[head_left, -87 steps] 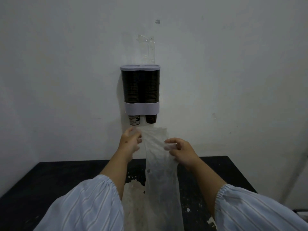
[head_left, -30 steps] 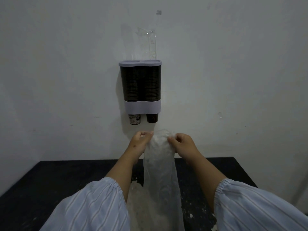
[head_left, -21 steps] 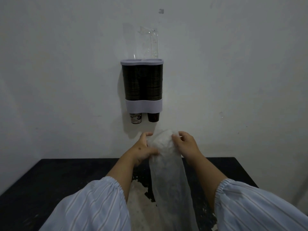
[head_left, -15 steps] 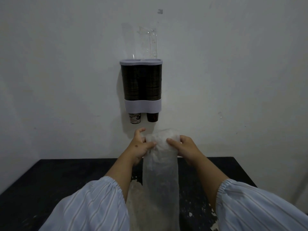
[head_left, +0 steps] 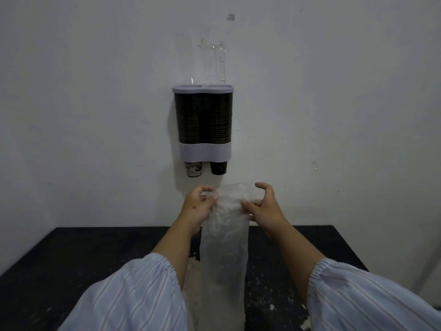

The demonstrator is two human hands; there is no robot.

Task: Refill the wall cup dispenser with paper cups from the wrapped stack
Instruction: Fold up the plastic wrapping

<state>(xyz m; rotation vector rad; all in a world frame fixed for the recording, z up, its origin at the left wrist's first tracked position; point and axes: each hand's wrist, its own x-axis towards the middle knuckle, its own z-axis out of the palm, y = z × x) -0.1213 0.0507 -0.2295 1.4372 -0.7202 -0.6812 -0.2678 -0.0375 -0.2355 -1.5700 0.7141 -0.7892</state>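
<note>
A: Standing upright on the dark tabletop (head_left: 71, 259), the plastic wrapper (head_left: 223, 247) is gripped at its top, at 6 o'clock from the wall cup dispenser (head_left: 202, 123). Why is it held there?

B: A judgement only: the mouth of the wrapper is being gathered or worked, so the top end is kept between both hands. The left hand (head_left: 196, 207) is curled, with fingertips pinching the crumpled plastic at the wrapper's 9 o'clock edge. The right hand (head_left: 265, 204) is partly open; its thumb and lower fingers are pressed into the plastic at the 3 o'clock edge, while its upper fingers are arched clear of it.

A: And the long axis?

B: It runs from 6 to 12 o'clock, top end aimed at the dispenser, bottom end near the striped sleeves (head_left: 133, 297). Whether cups remain inside cannot be told; the plastic looks slack and see-through.

A: The dispenser itself?

B: Both tubes appear filled with dark cups (head_left: 202, 120), one cup showing below each opening. Refilling looks largely done.
</note>
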